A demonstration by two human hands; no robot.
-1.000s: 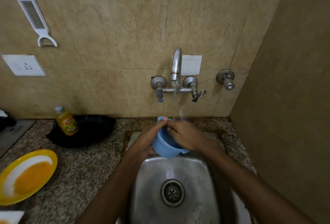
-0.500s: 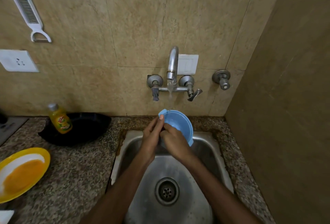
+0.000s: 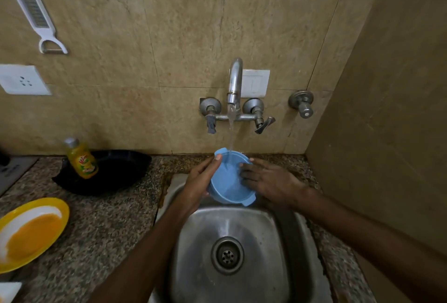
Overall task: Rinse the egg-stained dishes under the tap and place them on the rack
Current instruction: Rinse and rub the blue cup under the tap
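A small blue bowl [image 3: 227,181] with two little handles is held over the steel sink [image 3: 244,230], its opening turned up toward me. Water from the tap [image 3: 234,80] runs down into it. My left hand [image 3: 200,181] grips the bowl from the left, thumb on the rim. My right hand [image 3: 268,181] lies at the bowl's right edge with spread fingers, fingertips touching the inside. A yellow plate [image 3: 29,232] smeared with orange egg lies on the counter at the far left.
A black pan [image 3: 116,172] sits on the granite counter behind a yellow dish-soap bottle [image 3: 82,157]. A white peeler [image 3: 33,12] hangs on the tiled wall above a socket [image 3: 21,80]. A side wall closes the right. No rack is in view.
The bowl has tipped from facing away at the tap to opening upward under the stream. My right hand slid from the near side to its right rim.
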